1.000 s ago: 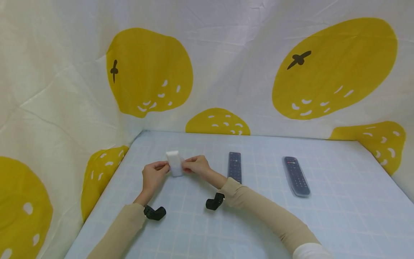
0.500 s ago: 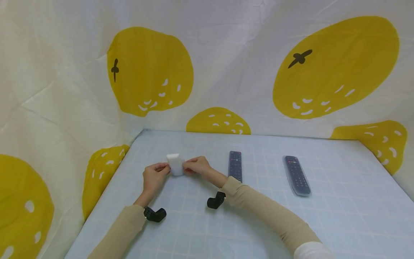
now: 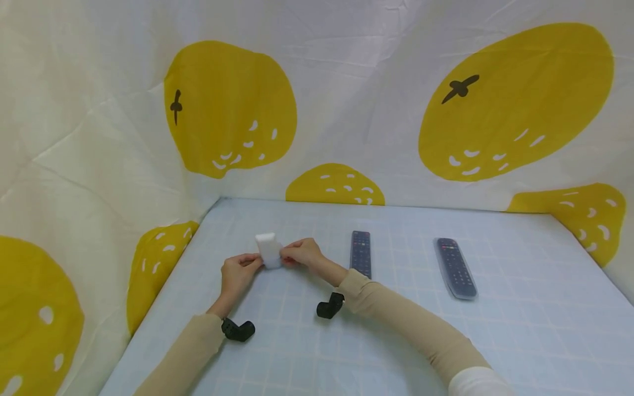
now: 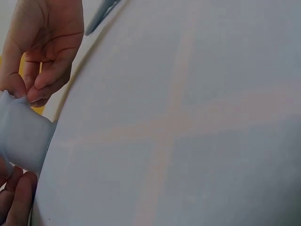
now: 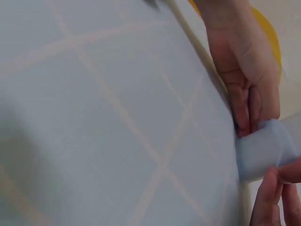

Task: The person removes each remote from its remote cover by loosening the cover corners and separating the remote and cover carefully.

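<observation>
A slim white block-like object (image 3: 267, 242) stands upright on the table, with a bluish translucent sleeve (image 3: 272, 263) around its lower part. My left hand (image 3: 238, 276) pinches the sleeve's edge from the left side. Opposite it, my right hand (image 3: 303, 252) pinches the sleeve on the right with thumb and fingers. In the left wrist view the sleeve (image 4: 27, 137) sits between both hands, its edge bunched under the fingertips. The right wrist view shows the sleeve's (image 5: 261, 153) rolled edge, with the white object (image 5: 293, 123) coming out of it.
A dark remote control (image 3: 361, 253) lies right of my hands, its near end close to my right sleeve. Farther right lies another dark remote control (image 3: 455, 268) in a clear cover. A white curtain (image 3: 346, 110) with yellow fruit prints rises behind the checked tabletop (image 3: 535, 308).
The white object's top dipped slightly, then rose a little. My left fingertips have moved slightly down and right, and the sleeve's edge now sits lower on the object. My right hand stays nearly in place.
</observation>
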{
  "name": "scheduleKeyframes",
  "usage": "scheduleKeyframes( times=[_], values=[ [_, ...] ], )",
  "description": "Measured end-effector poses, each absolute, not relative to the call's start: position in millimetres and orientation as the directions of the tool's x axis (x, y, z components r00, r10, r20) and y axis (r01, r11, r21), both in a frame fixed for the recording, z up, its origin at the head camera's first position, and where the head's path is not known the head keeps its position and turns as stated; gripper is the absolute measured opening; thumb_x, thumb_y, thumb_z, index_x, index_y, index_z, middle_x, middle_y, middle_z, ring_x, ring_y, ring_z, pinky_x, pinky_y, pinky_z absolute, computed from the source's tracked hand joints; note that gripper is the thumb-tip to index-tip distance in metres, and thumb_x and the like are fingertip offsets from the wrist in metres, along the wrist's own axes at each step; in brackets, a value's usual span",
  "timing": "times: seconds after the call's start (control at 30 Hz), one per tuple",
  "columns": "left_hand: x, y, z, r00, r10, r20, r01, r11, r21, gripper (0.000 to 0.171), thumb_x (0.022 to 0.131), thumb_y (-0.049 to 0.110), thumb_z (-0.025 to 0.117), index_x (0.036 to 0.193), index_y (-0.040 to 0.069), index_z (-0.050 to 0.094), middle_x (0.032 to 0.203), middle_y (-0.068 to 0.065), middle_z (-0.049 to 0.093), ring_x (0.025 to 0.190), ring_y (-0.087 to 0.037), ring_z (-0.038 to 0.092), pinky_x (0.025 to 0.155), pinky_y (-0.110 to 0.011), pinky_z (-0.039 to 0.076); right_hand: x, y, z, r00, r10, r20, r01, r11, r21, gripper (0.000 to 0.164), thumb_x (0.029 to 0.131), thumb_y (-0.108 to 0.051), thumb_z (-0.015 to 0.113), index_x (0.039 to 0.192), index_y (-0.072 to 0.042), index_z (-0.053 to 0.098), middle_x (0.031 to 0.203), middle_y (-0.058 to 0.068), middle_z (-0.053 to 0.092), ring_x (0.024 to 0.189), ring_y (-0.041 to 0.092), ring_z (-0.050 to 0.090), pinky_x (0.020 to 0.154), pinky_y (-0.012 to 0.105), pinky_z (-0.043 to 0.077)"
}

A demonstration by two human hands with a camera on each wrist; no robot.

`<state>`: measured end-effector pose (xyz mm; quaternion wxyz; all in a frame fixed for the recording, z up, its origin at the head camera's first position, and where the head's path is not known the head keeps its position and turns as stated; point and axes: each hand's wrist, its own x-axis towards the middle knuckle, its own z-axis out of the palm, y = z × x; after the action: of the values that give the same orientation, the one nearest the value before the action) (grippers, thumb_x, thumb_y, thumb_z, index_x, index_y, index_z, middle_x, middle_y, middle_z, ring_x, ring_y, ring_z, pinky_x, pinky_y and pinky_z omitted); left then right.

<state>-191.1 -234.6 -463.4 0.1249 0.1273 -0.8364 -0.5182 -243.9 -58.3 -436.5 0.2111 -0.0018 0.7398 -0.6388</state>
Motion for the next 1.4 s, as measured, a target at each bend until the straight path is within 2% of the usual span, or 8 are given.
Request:
scheduleKeyframes(
  times=[0.17, 0.33, 0.53, 0.67, 0.87, 1.13, 1.27, 1.4],
  values=[
    [-193, -236, -465, -0.943, -0.324, 0.074, -0.069, 0.408, 0.91, 0.019, 0.084, 0.013, 0.071, 0.094, -0.003, 0.074, 0.089, -0.019, 0.074, 0.066, 0.0, 0.067, 0.06, -0.012, 0.051, -244, -58, -436, -0.907, -0.277, -0.316, 0.272, 0.186, -0.944, 0.022, 0.077, -0.009, 0.071, 0.094, 0.003, 0.074, 0.065, 0.001, 0.067, 0.058, 0.008, 0.063, 0.062, 0.023, 0.058],
    [-195, -234, -464, -0.948, -0.315, 0.04, -0.086, 0.375, 0.923, 0.021, 0.085, 0.009, 0.068, 0.099, -0.006, 0.072, 0.093, -0.022, 0.073, 0.063, 0.0, 0.065, 0.059, -0.014, 0.052, -247, -58, -437, -0.868, -0.313, -0.386, 0.367, 0.12, -0.923, 0.024, 0.079, -0.006, 0.069, 0.101, 0.005, 0.071, 0.071, 0.004, 0.069, 0.062, 0.009, 0.066, 0.067, 0.025, 0.059],
    [-193, -235, -457, -0.953, -0.302, -0.016, -0.13, 0.362, 0.923, 0.026, 0.089, 0.011, 0.062, 0.106, -0.007, 0.07, 0.095, -0.022, 0.072, 0.064, -0.002, 0.064, 0.059, -0.013, 0.051, -247, -55, -435, -0.835, -0.379, -0.399, 0.411, 0.054, -0.91, 0.029, 0.084, 0.0, 0.065, 0.112, 0.009, 0.065, 0.101, 0.023, 0.071, 0.07, 0.014, 0.07, 0.071, 0.027, 0.059],
    [-192, -237, -455, -0.958, -0.278, -0.075, -0.169, 0.332, 0.928, 0.032, 0.092, 0.014, 0.057, 0.112, -0.009, 0.066, 0.102, -0.023, 0.071, 0.071, -0.002, 0.066, 0.064, -0.013, 0.052, -245, -54, -430, -0.827, -0.395, -0.401, 0.418, 0.047, -0.907, 0.03, 0.086, 0.001, 0.064, 0.113, 0.012, 0.064, 0.111, 0.026, 0.067, 0.071, 0.013, 0.07, 0.07, 0.025, 0.059],
    [-189, -238, -451, -0.966, -0.222, -0.13, -0.175, 0.193, 0.966, 0.036, 0.096, 0.012, 0.051, 0.118, -0.016, 0.059, 0.114, -0.028, 0.065, 0.081, -0.006, 0.068, 0.074, -0.02, 0.057, -243, -54, -428, -0.824, -0.383, -0.419, 0.437, 0.043, -0.899, 0.029, 0.085, 0.0, 0.065, 0.112, 0.011, 0.065, 0.109, 0.022, 0.069, 0.069, 0.013, 0.069, 0.07, 0.025, 0.059],
    [-193, -239, -445, -0.963, -0.194, -0.188, -0.23, 0.226, 0.947, 0.039, 0.095, 0.017, 0.058, 0.122, -0.01, 0.06, 0.124, -0.026, 0.061, 0.084, -0.004, 0.066, 0.075, -0.017, 0.055, -245, -56, -429, -0.829, -0.35, -0.436, 0.478, -0.04, -0.878, 0.02, 0.084, 0.0, 0.063, 0.102, 0.009, 0.066, 0.097, 0.017, 0.071, 0.076, 0.018, 0.072, 0.076, 0.028, 0.059],
    [-197, -241, -442, -0.949, -0.215, -0.229, -0.279, 0.241, 0.93, 0.037, 0.091, 0.017, 0.06, 0.119, -0.007, 0.063, 0.119, -0.02, 0.066, 0.08, -0.003, 0.065, 0.071, -0.016, 0.054, -247, -55, -430, -0.82, -0.358, -0.446, 0.498, -0.065, -0.864, 0.016, 0.083, -0.004, 0.063, 0.096, 0.004, 0.068, 0.091, 0.011, 0.07, 0.086, 0.024, 0.073, 0.081, 0.031, 0.058],
    [-200, -243, -440, -0.933, -0.231, -0.276, -0.327, 0.219, 0.919, 0.038, 0.088, 0.02, 0.063, 0.116, -0.006, 0.065, 0.101, -0.009, 0.073, 0.076, -0.002, 0.066, 0.07, -0.016, 0.052, -247, -54, -433, -0.811, -0.384, -0.441, 0.507, -0.084, -0.858, 0.022, 0.085, -0.003, 0.064, 0.104, 0.006, 0.067, 0.097, 0.014, 0.07, 0.091, 0.026, 0.072, 0.085, 0.033, 0.057]
  ],
)
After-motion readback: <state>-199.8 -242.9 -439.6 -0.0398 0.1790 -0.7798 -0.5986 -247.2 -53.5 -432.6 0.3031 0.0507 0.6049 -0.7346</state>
